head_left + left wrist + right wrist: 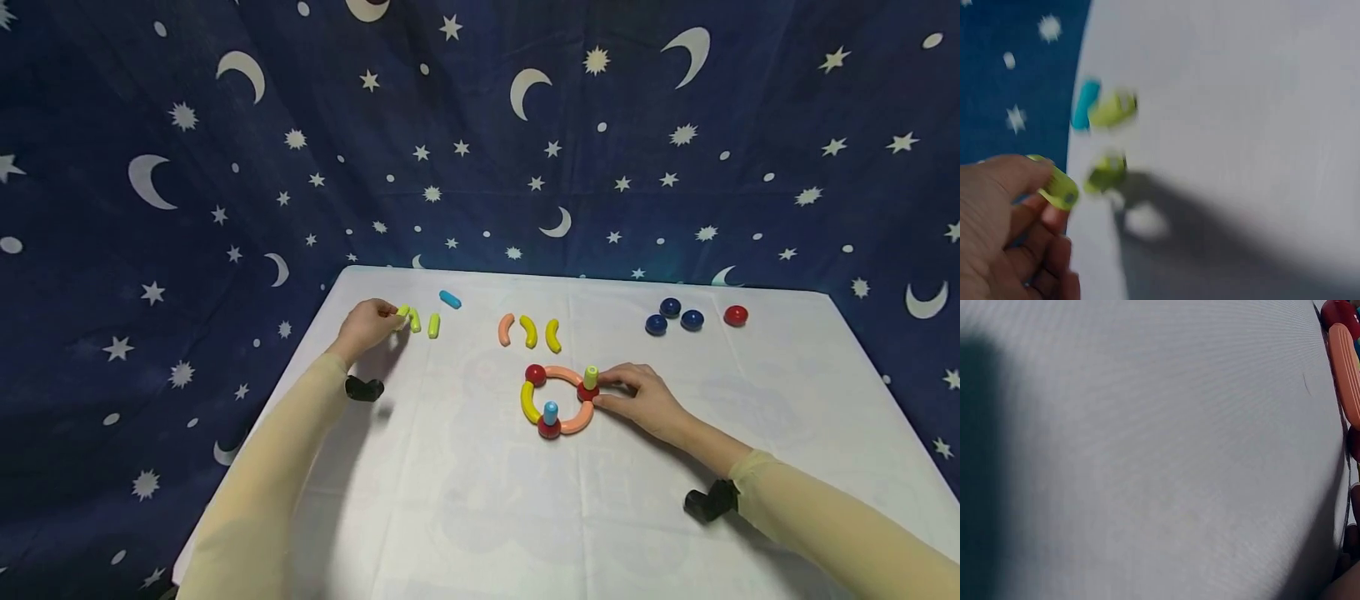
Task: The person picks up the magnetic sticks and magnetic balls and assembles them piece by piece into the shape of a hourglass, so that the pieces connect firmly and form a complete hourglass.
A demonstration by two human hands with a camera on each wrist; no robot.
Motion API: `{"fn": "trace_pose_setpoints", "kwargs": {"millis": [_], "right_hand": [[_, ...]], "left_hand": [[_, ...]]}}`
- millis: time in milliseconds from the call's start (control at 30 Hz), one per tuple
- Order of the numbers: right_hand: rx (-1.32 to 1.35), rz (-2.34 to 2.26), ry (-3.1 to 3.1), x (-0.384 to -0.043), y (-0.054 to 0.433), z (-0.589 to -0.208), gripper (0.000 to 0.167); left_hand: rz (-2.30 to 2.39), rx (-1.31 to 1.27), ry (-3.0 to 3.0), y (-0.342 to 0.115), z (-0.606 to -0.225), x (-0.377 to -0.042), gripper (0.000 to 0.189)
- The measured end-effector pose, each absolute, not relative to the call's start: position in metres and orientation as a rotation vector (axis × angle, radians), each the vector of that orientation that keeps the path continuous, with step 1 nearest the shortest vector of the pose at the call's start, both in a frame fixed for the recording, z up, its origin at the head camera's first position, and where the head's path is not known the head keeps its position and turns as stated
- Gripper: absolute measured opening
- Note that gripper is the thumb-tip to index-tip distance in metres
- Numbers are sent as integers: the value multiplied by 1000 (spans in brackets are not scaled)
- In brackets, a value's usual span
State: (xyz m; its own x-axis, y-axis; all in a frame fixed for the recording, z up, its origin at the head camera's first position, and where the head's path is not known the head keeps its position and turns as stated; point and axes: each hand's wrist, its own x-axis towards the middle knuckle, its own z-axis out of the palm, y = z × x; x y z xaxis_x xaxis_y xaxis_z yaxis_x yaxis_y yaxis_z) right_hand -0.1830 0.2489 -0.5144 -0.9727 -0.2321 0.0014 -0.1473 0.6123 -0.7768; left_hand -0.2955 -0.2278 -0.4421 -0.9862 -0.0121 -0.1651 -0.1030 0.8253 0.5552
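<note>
At the table's far left, my left hand [366,327] pinches a short light-green stick [1060,190] between thumb and fingers. Two more green sticks [415,320] lie just right of it, with a blue stick [450,299] behind them. My right hand [643,402] holds a red ball [587,393] at the right of a ring, finger and thumb at its side. A green stick [591,377] stands upright on that ball. Curved orange pieces [578,418] and a curved yellow piece [529,403] link it with two other red balls [536,375]. The front ball carries an upright blue stick [551,412].
Behind the ring lie a loose curved orange piece [506,330] and two curved yellow pieces [552,336]. Three dark blue balls [671,308] and a single red ball [736,316] sit at the back right. A star-patterned cloth [480,108] hangs behind the white table [465,517].
</note>
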Motion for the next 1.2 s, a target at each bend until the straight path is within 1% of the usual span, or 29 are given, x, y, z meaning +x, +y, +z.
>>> {"fn": "trace_pose_setpoints", "kwargs": {"millis": [100, 233, 400, 533, 733, 900, 1200], "right_hand": [[-325, -1298, 2734, -183, 249, -514, 45], [-312, -1295, 2736, -184, 249, -515, 45], [-311, -1295, 2748, -184, 249, -515, 45], [-283, -1302, 2730, -183, 248, -515, 45], [-279, -1307, 2721, -183, 248, -514, 45], [-288, -1303, 2727, -183, 248, -514, 45], [-307, -1302, 2743, -182, 248, -513, 43]], "left_hand": [[1180, 91, 2748, -209, -442, -291, 40], [1417, 289, 2585, -167, -444, -278, 34], [1399, 561, 2483, -112, -450, -259, 29], [1314, 715, 2460, -83, -457, -250, 25], [1336, 747, 2424, -65, -464, -246, 21], [1332, 763, 2414, -63, -468, -245, 22], [1308, 711, 2382, -60, -478, -244, 26]]}}
